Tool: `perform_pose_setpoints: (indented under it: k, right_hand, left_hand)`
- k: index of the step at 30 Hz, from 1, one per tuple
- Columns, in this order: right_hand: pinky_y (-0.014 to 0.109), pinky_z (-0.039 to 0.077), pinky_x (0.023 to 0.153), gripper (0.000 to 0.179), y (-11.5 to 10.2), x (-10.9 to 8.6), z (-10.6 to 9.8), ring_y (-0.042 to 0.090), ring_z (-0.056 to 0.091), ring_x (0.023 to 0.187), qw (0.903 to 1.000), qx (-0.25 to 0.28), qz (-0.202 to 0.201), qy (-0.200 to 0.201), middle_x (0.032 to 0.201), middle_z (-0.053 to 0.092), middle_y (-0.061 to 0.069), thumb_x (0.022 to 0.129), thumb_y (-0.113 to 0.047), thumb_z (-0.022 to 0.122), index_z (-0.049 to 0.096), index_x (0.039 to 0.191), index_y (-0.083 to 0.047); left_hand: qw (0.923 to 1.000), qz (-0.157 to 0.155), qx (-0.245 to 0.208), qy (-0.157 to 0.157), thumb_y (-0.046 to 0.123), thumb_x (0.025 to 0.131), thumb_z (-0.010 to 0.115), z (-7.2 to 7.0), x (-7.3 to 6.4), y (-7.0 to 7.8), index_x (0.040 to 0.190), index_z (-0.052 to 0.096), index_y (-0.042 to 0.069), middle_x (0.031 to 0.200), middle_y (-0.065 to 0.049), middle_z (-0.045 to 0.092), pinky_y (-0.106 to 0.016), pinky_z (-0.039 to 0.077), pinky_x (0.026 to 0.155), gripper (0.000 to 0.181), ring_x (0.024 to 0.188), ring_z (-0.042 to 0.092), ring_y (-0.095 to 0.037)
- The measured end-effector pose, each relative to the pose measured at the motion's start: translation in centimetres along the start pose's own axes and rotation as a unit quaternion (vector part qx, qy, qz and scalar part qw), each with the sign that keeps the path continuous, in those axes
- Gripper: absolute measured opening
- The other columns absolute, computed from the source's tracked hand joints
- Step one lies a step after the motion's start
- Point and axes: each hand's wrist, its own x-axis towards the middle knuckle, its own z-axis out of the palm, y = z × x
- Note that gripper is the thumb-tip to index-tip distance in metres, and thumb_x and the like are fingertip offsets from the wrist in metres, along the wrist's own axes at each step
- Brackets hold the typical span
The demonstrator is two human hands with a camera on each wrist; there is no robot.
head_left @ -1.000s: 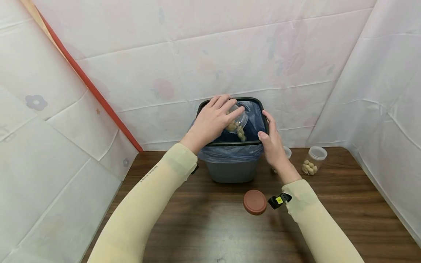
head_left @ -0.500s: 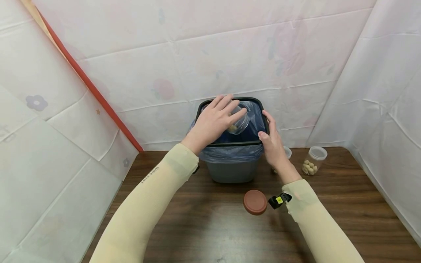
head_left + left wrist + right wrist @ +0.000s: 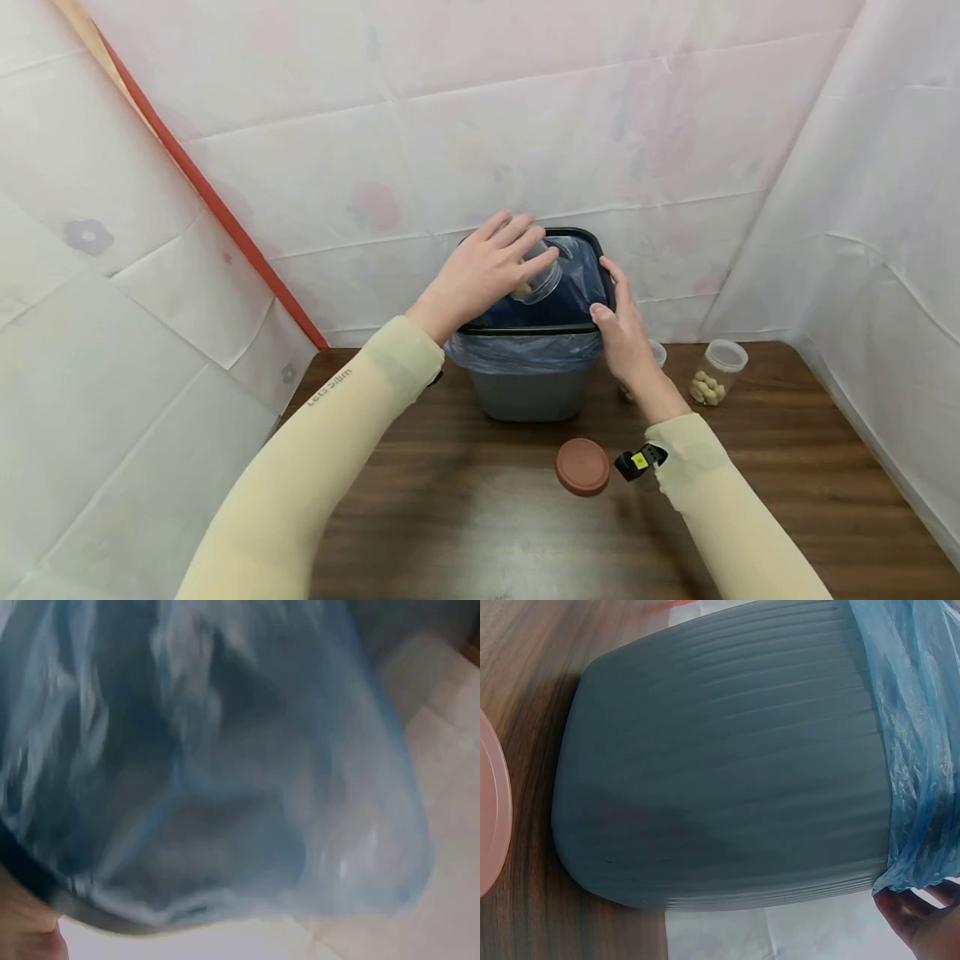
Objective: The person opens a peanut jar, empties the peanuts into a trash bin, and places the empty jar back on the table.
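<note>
Tilting, far left: I read the left grip (image 3: 483, 271) as pinching the clear jar (image 3: 542, 287), fingers curled over its side; the thumb is hidden from me.
Clear jar: held tipped within the bin's opening, mouth toward lower right, with some pale pieces (image 3: 521, 292) visible. My left wrist view is blurred film, so I can't tell how full.
Jar risk: a loosened overhand hold could drop it into the liner; a mouth swung too far right could scatter pieces over the rim.
Grey bin: the grey bin (image 3: 532, 396) stands on the table (image 3: 450, 533), blue liner (image 3: 525, 354) folded over its black rim (image 3: 525, 330).
Bin risk: a hard pull on one side could tip it or drag the liner loose.
Brown lid: the brown lid (image 3: 582, 467) lies flat on the table, nearer me than the bin.
Right grip: the right grip (image 3: 621, 333) pinches the rim's right side between thumb and fingers.
Far right: a half-hidden jar (image 3: 657, 353) sits behind that wrist, then an upright jar (image 3: 723, 371) holding similar pieces.
Wrist risk: lowering or swinging the right arm outward could knock the nearer one.
</note>
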Motion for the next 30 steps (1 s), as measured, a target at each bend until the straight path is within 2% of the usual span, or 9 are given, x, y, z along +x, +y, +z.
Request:
perform_pose_setpoints:
  k: [3, 4, 6, 10, 17, 21, 22, 30]
  right_hand:
    - [0.078, 0.024, 0.121, 0.107, 0.1, 0.0, 0.1, 0.048, 0.032, 0.158, 1.0000, 0.004, -0.003, 0.000, 0.181, 0.021, 0.007, 0.091, -0.095, 0.040, 0.022, 0.175, -0.030]
    - [0.078, 0.025, 0.121, 0.107, 0.2, 0.0, 0.1, 0.048, 0.033, 0.157, 1.0000, 0.005, -0.005, 0.000, 0.181, 0.021, 0.007, 0.092, -0.094, 0.040, 0.022, 0.175, -0.029]
    - [0.078, 0.024, 0.121, 0.108, 0.2, 0.0, 0.1, 0.048, 0.033, 0.157, 1.0000, 0.005, -0.007, 0.001, 0.181, 0.022, 0.007, 0.092, -0.095, 0.040, 0.022, 0.175, -0.029]
    - [0.078, 0.025, 0.120, 0.109, 0.2, 0.1, 0.1, 0.048, 0.035, 0.156, 0.9999, 0.002, -0.010, 0.004, 0.180, 0.022, 0.007, 0.091, -0.096, 0.038, 0.022, 0.175, -0.030]
    - [0.077, 0.025, 0.121, 0.106, 0.2, 0.1, 0.0, 0.046, 0.035, 0.156, 0.9999, 0.001, -0.013, 0.007, 0.180, 0.023, 0.007, 0.092, -0.094, 0.039, 0.023, 0.175, -0.029]
    - [0.077, 0.022, 0.123, 0.106, 0.1, 0.1, 0.0, 0.044, 0.030, 0.160, 0.9999, -0.001, -0.011, 0.006, 0.180, 0.022, 0.007, 0.092, -0.094, 0.039, 0.023, 0.174, -0.029]
    - [0.077, 0.022, 0.123, 0.105, 0.1, 0.1, 0.0, 0.044, 0.030, 0.160, 0.9999, -0.001, -0.011, 0.006, 0.181, 0.022, 0.007, 0.093, -0.093, 0.040, 0.023, 0.174, -0.029]
    - [0.078, 0.021, 0.123, 0.106, -0.1, 0.2, 0.1, 0.045, 0.029, 0.160, 0.9999, -0.001, -0.009, 0.007, 0.180, 0.022, 0.008, 0.093, -0.094, 0.039, 0.023, 0.174, -0.029]
  left_hand:
    - [0.9992, 0.027, 0.028, -0.013, 0.030, 0.104, 0.077, -0.3, 0.0, -0.4, 0.162, 0.054, 0.020, 0.161, -0.014, 0.055, -0.049, 0.026, 0.132, 0.063, 0.154, 0.044, -0.033]
    - [0.9985, 0.035, 0.039, -0.017, 0.030, 0.104, 0.077, -0.4, 0.0, -0.5, 0.161, 0.054, 0.020, 0.161, -0.014, 0.055, -0.049, 0.026, 0.132, 0.063, 0.154, 0.044, -0.033]
    - [0.9969, 0.049, 0.058, -0.023, 0.028, 0.105, 0.076, -0.5, -0.1, -0.6, 0.161, 0.054, 0.021, 0.161, -0.014, 0.055, -0.049, 0.027, 0.132, 0.060, 0.154, 0.044, -0.033]
    - [0.9945, 0.067, 0.075, -0.028, 0.007, 0.104, 0.074, -0.7, -0.1, -1.0, 0.160, 0.054, 0.022, 0.160, -0.013, 0.055, -0.051, 0.028, 0.131, 0.061, 0.155, 0.043, -0.033]
    - [0.9929, 0.093, 0.072, -0.019, 0.013, 0.102, 0.079, -0.7, -0.3, -1.3, 0.158, 0.056, 0.021, 0.160, -0.014, 0.056, -0.050, 0.028, 0.131, 0.061, 0.154, 0.045, -0.033]
    - [0.9923, 0.098, 0.072, -0.022, 0.011, 0.102, 0.078, -0.8, -0.4, -1.4, 0.158, 0.056, 0.021, 0.160, -0.015, 0.055, -0.051, 0.027, 0.131, 0.061, 0.155, 0.044, -0.034]
    - [0.9924, 0.098, 0.070, -0.022, 0.006, 0.102, 0.078, -0.9, -0.4, -1.5, 0.158, 0.056, 0.021, 0.160, -0.015, 0.055, -0.051, 0.027, 0.131, 0.062, 0.155, 0.044, -0.034]
    - [0.9928, 0.094, 0.070, -0.026, 0.006, 0.101, 0.079, -1.2, -0.8, -1.9, 0.159, 0.055, 0.021, 0.161, -0.014, 0.055, -0.051, 0.026, 0.132, 0.065, 0.156, 0.043, -0.034]
